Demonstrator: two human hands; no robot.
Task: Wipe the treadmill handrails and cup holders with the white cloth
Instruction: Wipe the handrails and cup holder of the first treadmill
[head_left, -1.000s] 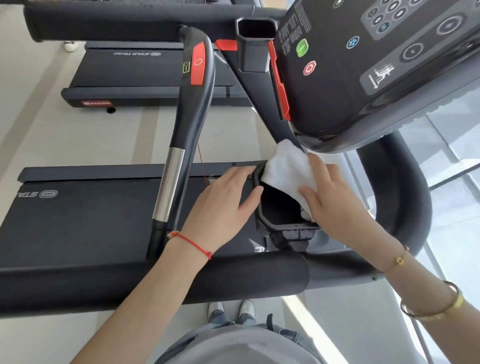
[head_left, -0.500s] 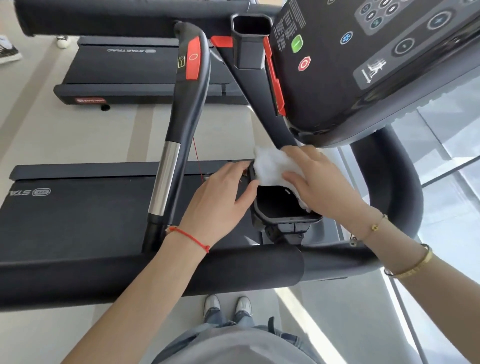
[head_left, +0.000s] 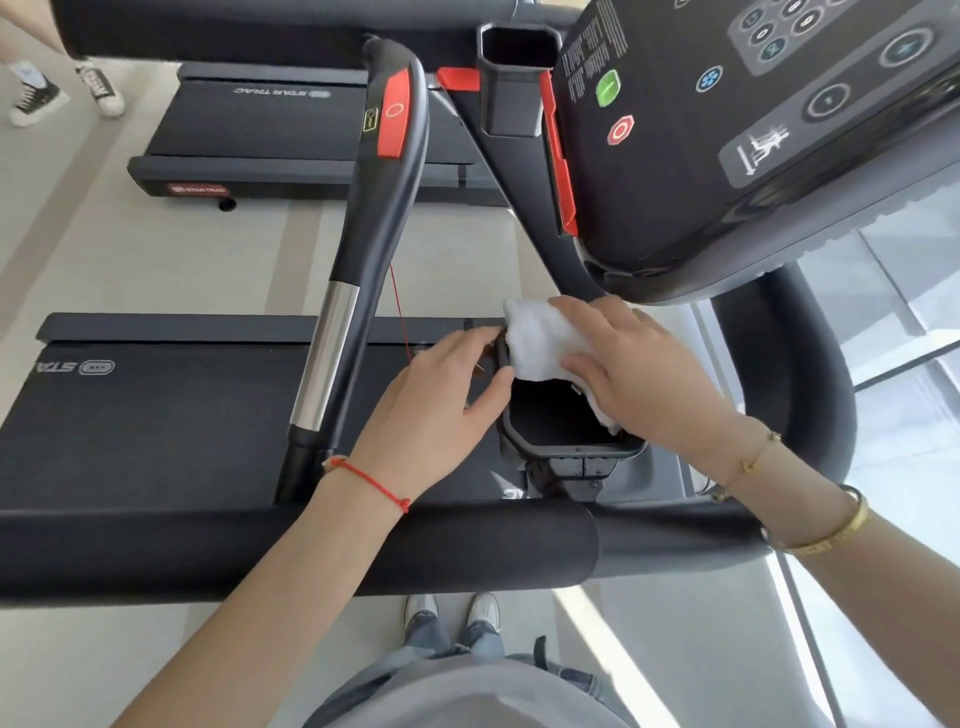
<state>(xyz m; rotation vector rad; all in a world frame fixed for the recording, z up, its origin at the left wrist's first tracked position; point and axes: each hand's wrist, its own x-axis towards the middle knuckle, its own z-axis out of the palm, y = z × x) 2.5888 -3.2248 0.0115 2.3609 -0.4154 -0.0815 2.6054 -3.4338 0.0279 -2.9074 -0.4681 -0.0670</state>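
The near black cup holder (head_left: 563, 448) hangs below the console, its dark inside showing. My left hand (head_left: 436, 415) grips its left rim, thumb at the edge. My right hand (head_left: 639, 369) presses the white cloth (head_left: 535, 343) onto the holder's far rim, and part of the cloth hangs under my palm on the right side. A second cup holder (head_left: 514, 78) stands at the top by the console. The curved handrail (head_left: 374, 218) with a red pad and a silver section runs on the left. The thick padded front handrail (head_left: 260, 551) crosses below my arms.
The console (head_left: 753, 130) with green and red buttons overhangs at upper right. Treadmill decks (head_left: 156, 415) lie left, another deck (head_left: 291, 130) behind. Someone's feet in sneakers (head_left: 62, 93) stand at top left. My own shoes (head_left: 452, 613) show below. A glass wall (head_left: 893, 364) is on the right.
My right hand has slid the cloth from the holder's right side up and left onto its far rim. Another person's feet have come into view at top left.
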